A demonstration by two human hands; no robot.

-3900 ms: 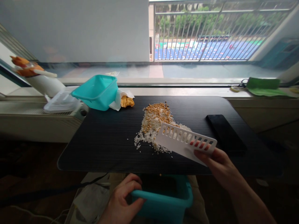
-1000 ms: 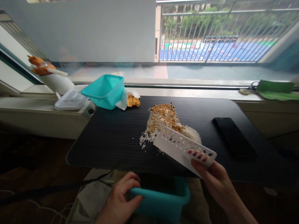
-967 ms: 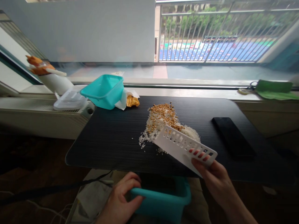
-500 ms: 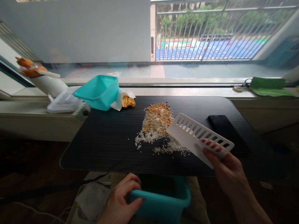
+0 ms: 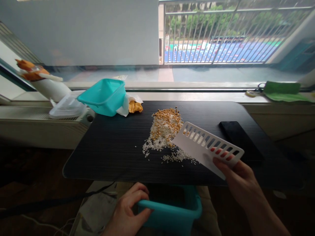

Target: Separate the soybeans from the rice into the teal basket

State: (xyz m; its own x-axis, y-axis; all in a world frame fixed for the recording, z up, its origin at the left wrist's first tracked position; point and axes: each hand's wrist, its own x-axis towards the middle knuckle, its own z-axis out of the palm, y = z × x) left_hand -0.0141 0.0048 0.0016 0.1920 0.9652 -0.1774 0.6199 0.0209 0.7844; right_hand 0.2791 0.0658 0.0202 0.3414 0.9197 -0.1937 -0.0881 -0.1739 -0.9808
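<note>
My right hand [image 5: 237, 175] grips one end of a white slotted plastic scraper [image 5: 197, 147], held tilted above the table. Its far end reaches the right side of a pile of white rice grains [image 5: 158, 142] mixed with yellow soybeans [image 5: 169, 114]; I cannot tell whether it touches them. Loose rice lies scattered in front of the pile, partly behind the scraper. Below the table's front edge, my left hand [image 5: 131, 208] is closed on the rim of a turquoise plastic bin [image 5: 169, 209], thumb outside. The inside of the bin is dark.
On the black table [image 5: 110, 150], a second turquoise bin [image 5: 105, 98] stands at the back left, beside crumpled tissue and an orange-brown scrap [image 5: 135, 107]. A black flat object [image 5: 238, 139] lies at the right. The windowsill holds a clear lid [image 5: 66, 108] and green cloth [image 5: 283, 90].
My right hand and the scraper have shifted slightly left and the scraper's far end sits a little lower. My left hand and both bins look unchanged.
</note>
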